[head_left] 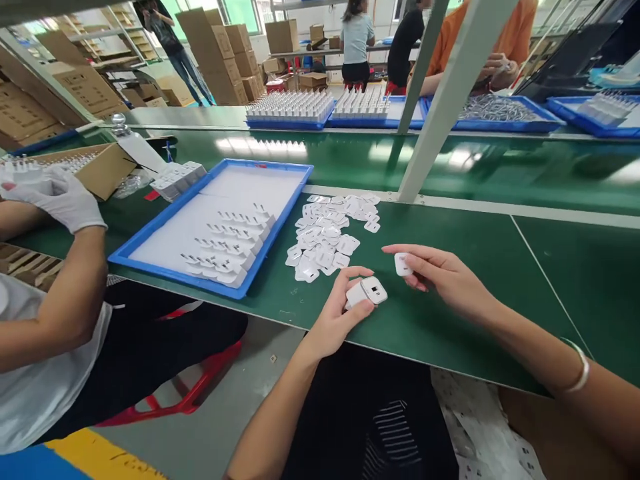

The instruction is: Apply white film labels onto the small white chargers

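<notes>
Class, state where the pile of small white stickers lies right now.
In the head view, the pile of small white stickers lies mid-table on the green mat, right of the blue tray, beyond the left hand.

The one head-worn view looks forward and down from close above the hands [390,293] at the near edge of the green desk [450,227], tilted, facing co-workers across it.

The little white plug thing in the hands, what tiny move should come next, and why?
Probably bring the right hand over to the left hand and press its small sticker onto the white charger. The charger's face is turned up and bare, and the sticker sits ready at the fingertips, close beside it.
</notes>
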`<state>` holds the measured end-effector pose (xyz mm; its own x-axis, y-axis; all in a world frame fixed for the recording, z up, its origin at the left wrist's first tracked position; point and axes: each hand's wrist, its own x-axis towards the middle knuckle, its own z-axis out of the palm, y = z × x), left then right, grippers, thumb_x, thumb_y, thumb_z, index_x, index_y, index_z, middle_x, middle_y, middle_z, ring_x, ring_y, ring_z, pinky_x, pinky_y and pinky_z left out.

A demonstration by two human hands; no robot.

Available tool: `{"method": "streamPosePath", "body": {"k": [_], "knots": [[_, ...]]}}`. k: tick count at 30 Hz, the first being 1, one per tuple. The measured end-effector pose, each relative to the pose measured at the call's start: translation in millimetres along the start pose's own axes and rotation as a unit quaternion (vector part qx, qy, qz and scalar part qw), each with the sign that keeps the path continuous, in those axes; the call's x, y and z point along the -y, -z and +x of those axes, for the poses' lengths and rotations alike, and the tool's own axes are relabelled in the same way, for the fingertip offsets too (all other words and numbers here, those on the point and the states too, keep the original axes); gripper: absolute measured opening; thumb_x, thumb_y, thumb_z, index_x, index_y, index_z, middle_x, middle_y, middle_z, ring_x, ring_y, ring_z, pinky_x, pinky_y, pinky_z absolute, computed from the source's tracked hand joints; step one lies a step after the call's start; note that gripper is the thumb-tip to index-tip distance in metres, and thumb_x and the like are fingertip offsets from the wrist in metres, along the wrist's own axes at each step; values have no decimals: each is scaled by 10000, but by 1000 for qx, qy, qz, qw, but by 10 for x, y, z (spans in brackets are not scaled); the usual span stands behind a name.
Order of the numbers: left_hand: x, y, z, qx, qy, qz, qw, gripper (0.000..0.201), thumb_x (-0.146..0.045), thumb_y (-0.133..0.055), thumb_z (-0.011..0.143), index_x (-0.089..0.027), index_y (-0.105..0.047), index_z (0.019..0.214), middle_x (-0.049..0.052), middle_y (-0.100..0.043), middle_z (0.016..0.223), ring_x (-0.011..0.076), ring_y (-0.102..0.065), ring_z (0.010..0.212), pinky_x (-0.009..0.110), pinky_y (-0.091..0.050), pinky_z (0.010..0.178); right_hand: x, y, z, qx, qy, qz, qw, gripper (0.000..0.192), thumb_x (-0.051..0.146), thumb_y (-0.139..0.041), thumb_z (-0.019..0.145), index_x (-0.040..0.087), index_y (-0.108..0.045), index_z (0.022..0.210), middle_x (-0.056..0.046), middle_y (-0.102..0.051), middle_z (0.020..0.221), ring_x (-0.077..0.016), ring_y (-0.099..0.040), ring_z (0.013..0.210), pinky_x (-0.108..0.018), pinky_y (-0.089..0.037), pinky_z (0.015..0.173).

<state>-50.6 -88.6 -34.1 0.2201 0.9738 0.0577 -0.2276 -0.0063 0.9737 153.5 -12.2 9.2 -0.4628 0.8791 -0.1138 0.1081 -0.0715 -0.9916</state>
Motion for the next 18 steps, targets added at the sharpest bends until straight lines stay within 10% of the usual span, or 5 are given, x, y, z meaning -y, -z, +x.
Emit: {"method": "streamPosePath", "body": {"k": [18], "knots": [[-2, 16, -41, 22, -10, 77, 997, 401, -402, -710, 859, -270, -587, 1218, 24, -572, 961, 148, -481, 804, 254, -397, 711, 76, -68, -173, 189, -31, 105, 976, 166, 260, -684, 904, 174, -650, 1043, 17, -643, 637, -52, -431, 425, -211, -312, 431]]}}
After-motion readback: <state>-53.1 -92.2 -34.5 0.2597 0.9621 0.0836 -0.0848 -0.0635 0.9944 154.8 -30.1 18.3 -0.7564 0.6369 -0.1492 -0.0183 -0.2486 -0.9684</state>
